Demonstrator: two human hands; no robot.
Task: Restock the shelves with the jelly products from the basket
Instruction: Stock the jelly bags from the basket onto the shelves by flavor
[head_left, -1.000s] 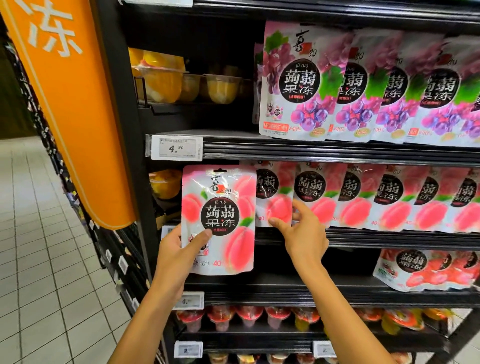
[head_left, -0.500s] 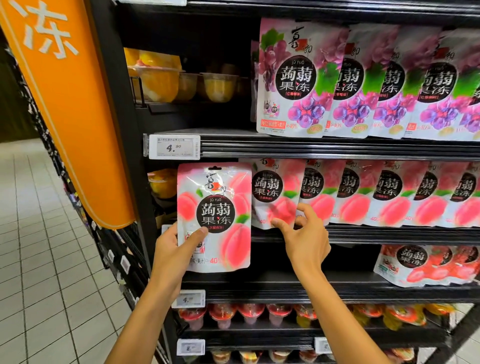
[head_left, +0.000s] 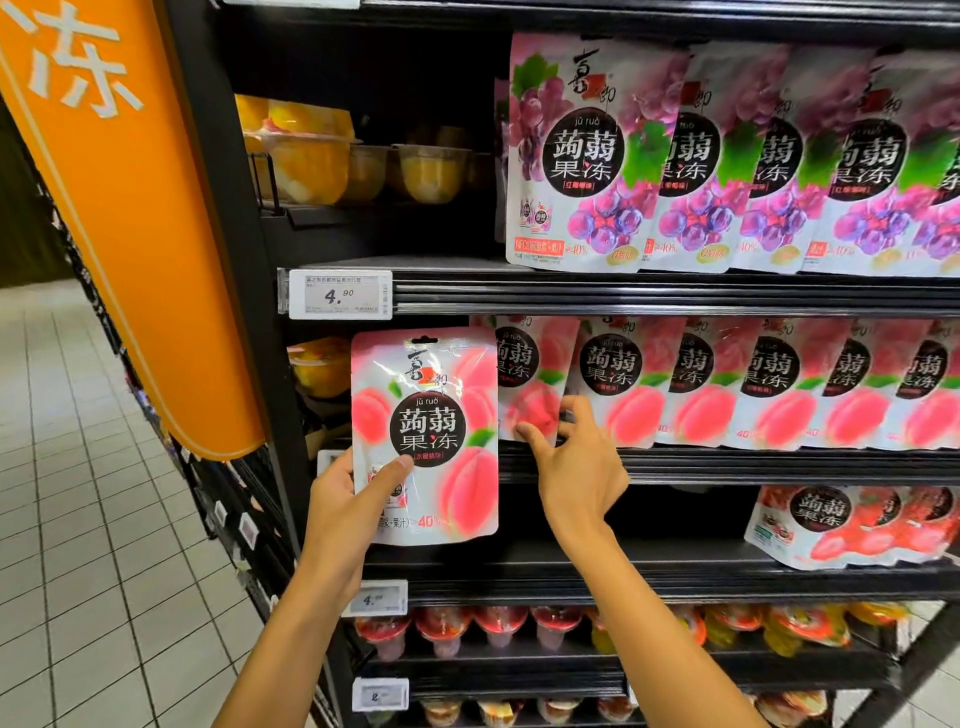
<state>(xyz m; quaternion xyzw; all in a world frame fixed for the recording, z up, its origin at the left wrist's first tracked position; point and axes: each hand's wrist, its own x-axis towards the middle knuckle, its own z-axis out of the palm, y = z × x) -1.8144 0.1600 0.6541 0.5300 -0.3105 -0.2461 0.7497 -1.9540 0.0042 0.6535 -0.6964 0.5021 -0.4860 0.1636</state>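
Pale square-tiled floor (head_left: 78, 519) runs along the left. A curved orange sign panel (head_left: 130, 234) with white lettering flanks the black metal shelving (head_left: 234, 208); beyond it the aisle seems dim.

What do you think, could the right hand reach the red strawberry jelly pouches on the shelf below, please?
Probably yes: the right hand only pinches a shelved pink peach jelly pouch, and the red strawberry jelly pouches lie just below to its right, with nothing visibly blocking.
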